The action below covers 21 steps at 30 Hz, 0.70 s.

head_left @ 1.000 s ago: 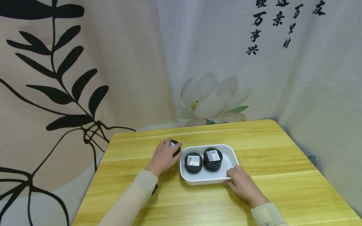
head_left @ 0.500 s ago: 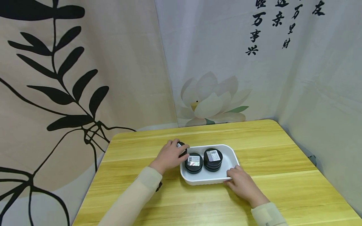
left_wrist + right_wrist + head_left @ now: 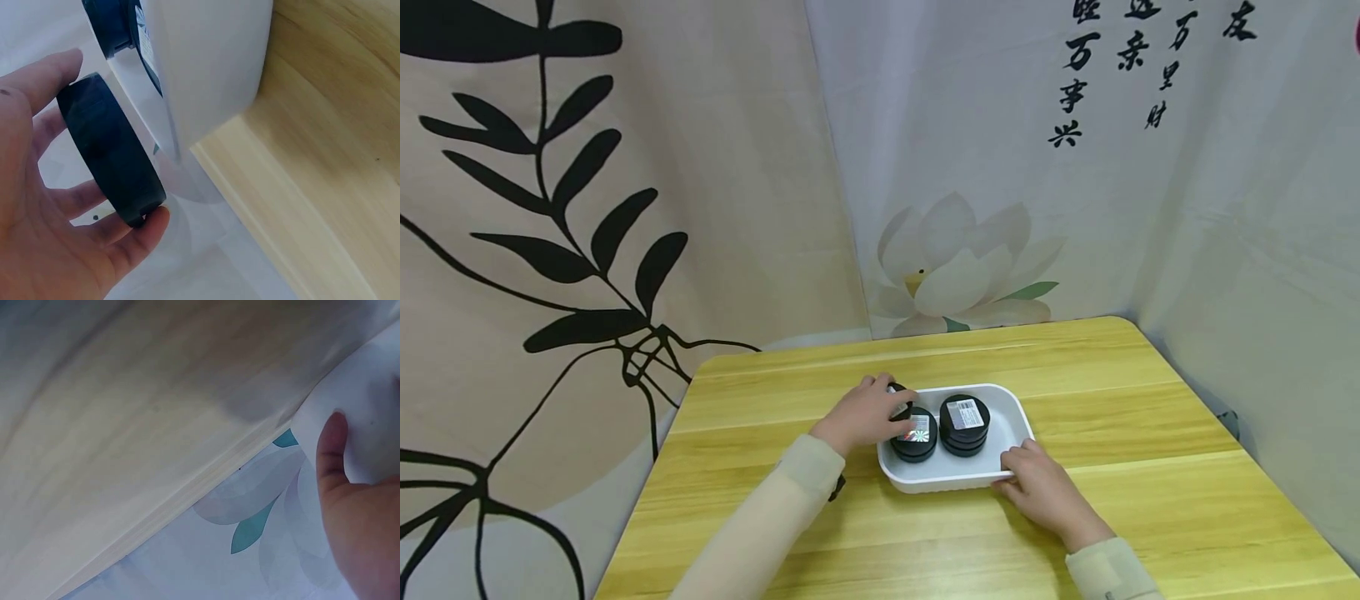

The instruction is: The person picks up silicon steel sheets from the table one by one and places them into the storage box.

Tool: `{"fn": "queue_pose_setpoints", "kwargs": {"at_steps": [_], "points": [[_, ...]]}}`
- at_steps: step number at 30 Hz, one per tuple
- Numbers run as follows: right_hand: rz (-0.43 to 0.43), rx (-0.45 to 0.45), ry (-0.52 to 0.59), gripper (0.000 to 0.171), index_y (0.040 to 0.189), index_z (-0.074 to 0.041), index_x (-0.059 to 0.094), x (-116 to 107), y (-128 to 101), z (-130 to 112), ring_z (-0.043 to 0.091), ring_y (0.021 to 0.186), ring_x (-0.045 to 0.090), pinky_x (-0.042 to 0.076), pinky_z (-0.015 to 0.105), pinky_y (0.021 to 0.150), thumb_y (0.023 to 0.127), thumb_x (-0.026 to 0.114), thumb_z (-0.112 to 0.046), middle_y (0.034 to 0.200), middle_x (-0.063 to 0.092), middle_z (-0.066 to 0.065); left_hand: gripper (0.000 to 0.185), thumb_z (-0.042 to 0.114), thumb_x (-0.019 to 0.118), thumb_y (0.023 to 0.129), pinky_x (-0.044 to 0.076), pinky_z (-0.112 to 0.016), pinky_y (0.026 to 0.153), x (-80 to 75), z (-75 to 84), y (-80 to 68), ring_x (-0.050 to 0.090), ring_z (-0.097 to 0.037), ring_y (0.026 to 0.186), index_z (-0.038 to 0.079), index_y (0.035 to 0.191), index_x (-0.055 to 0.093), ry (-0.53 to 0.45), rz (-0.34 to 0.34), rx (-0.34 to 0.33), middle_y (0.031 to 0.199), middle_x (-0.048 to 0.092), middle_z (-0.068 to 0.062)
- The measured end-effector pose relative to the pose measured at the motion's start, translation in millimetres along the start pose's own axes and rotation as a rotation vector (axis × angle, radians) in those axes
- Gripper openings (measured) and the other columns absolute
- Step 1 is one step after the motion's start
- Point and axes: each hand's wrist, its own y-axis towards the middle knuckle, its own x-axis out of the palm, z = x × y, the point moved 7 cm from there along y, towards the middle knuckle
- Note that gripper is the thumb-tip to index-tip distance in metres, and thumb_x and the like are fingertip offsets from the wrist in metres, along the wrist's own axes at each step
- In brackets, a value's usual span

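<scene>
My left hand (image 3: pixel 865 415) holds a thick, round black disc (image 3: pixel 112 150) by its edge, thumb on one side and fingers on the other. It is over the left end of a white oblong tray (image 3: pixel 951 481), and the disc overlaps the left stack in the head view. Inside the tray stand two stacks of such discs: a left stack (image 3: pixel 913 448) and a right stack (image 3: pixel 965 417), both with white barcode labels on top. With my right hand (image 3: pixel 1048 492) I grip the tray's near right corner, the thumb (image 3: pixel 333 450) lying against its outer wall.
The tray stands on a light wooden table (image 3: pixel 1150 433). Behind the table hangs a pale cloth (image 3: pixel 737 167) printed with black leaves, a lotus and writing.
My left hand has moved right with the black disc, from beside the tray's left end to over it. The right hand and the tray have stayed in place.
</scene>
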Motion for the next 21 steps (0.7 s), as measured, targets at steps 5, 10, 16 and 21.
{"fn": "queue_pose_setpoints", "kwargs": {"at_steps": [5,10,16,21], "points": [[-0.01,0.008,0.007,0.033,0.074,-0.025,0.053,0,0,0,0.008,0.079,0.041,0.041,0.025,0.066,0.077,0.086,-0.026,0.076,0.055,-0.016,0.051,0.057,0.061,0.095,0.047,-0.052,0.103,1.1,4.0,3.4,0.046,-0.035,0.132,0.039,0.142,0.055,-0.019,-0.031,-0.001,0.152,0.044,-0.013],[-0.016,0.011,0.002,0.032,0.074,-0.025,0.053,0,2,1,0.008,0.079,0.041,0.042,0.026,0.066,0.078,0.085,-0.026,0.076,0.054,-0.016,0.049,0.055,0.064,0.094,0.049,-0.051,0.101,-2.8,9.8,6.1,0.047,-0.034,0.131,0.037,0.139,0.058,-0.053,-0.05,-0.004,0.15,0.046,-0.012],[-0.017,0.017,0.006,0.032,0.074,-0.025,0.054,1,1,2,0.008,0.079,0.042,0.042,0.026,0.066,0.077,0.085,-0.026,0.076,0.055,-0.016,0.047,0.052,0.07,0.09,0.052,-0.045,0.089,-1.5,14.7,10.3,0.05,-0.028,0.118,0.038,0.134,0.061,-0.046,-0.106,-0.011,0.14,0.052,-0.009],[-0.018,0.018,0.011,0.032,0.073,-0.025,0.053,1,0,1,0.008,0.079,0.042,0.042,0.026,0.066,0.077,0.085,-0.026,0.076,0.056,-0.016,0.045,0.049,0.073,0.089,0.053,-0.046,0.089,-1.5,19.7,13.8,0.052,-0.028,0.118,0.037,0.131,0.063,-0.051,-0.145,-0.018,0.139,0.053,-0.009]]}}
